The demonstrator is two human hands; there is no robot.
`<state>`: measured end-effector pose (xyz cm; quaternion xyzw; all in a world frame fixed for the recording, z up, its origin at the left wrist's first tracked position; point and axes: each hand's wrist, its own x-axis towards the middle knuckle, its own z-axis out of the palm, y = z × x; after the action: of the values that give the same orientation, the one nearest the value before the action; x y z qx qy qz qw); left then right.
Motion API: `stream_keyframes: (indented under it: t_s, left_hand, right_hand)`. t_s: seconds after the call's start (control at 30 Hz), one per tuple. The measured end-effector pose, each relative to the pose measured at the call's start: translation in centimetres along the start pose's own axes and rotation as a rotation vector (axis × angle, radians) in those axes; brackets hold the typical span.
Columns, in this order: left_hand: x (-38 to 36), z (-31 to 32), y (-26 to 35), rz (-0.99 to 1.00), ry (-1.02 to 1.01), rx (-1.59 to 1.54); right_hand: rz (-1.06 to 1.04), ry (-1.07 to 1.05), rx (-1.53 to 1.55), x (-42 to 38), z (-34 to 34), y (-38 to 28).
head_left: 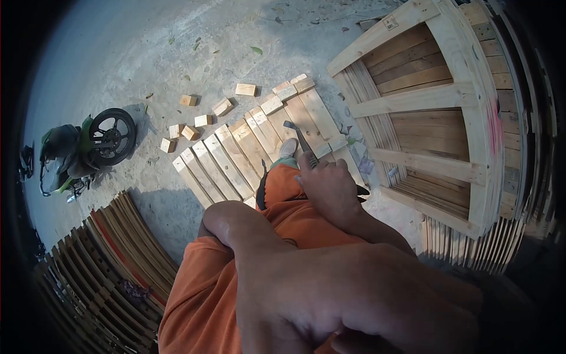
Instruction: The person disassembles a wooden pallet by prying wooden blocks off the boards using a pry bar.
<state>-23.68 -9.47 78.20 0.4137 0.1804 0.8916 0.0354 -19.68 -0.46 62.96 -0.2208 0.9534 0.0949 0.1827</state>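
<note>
Evidently, your right hand is wrapped around a dark, slim, metal-looking bar tool, whose bent, flattened end sticks out ahead of your knuckles, away from you. It should be stiff, hard to damage and moderately heavy, with some weight probably pulling toward that end; a full-fist hold on the shaft, where your fingers sit, seems right, though smooth metal could slip in a damp palm. The shaft looks dark and narrow, the tip greyer and broader. Beyond that hand and to its left lies a pale, slatted wooden platform, with small, pale, rectangular wooden blocks farther out on grey concrete. Your left hand is nearer your body, its fingers mostly hidden, so I cannot tell whether it grips anything.
</note>
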Motion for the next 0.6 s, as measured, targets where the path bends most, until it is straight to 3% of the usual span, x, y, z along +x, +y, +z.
stream_keyframes:
  t_s: [0.33,0.6]
  left_hand:
    - [-0.2,2.5,-3.8,0.055,0.086,-0.009]
    - [0.5,6.2,-9.3,0.121,0.071,0.140]
  right_hand:
    - [0.018,-0.017,0.015,-1.1,1.3,1.8]
    - [-0.093,0.156,-0.107,-3.5,3.7,6.0]
